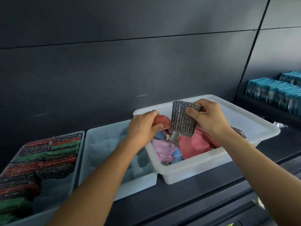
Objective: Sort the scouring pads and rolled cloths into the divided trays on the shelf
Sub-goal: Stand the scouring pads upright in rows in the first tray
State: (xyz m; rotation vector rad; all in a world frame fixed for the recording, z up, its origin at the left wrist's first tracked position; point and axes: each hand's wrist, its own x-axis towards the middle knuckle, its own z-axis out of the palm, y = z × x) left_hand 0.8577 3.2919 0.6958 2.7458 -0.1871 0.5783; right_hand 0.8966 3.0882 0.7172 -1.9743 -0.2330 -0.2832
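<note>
- A flat silver-grey metallic mesh scouring pad [183, 119] hangs upright over the far middle of the white plastic bin [203, 167], pinched at its top right corner by the right hand [210, 118], whose fingers are closed on it.
- A red sparkly mesh scouring pad [162, 124] sits just left of it, touching or nearly so, gripped by the left hand [143, 128] with fingers curled shut around it.
- Below both pads, loose pink, lilac and blue cloths [182, 147] lie crumpled in the bin; another silver pad [238, 132] shows by the right wrist.
- The left divided tray [42, 163] holds rows of red, green and dark pads and looks mostly full; its near right part seems free.
- The middle pale blue divided tray [112, 154] shows bare compartments; the bin's left edge overlaps its right side.
- Risk: the corner pinch on the silver pad is slight, so a quick swing left could drop it back among the cloths.
- Risk: carrying two pads at once may land one in the wrong compartment, or snag a cloth.
- In the way: the left forearm crosses the middle tray, and the bin's overlap hides its right compartments.
- Teal packets [276, 93] stand well apart, far right on the shelf [187, 201].
</note>
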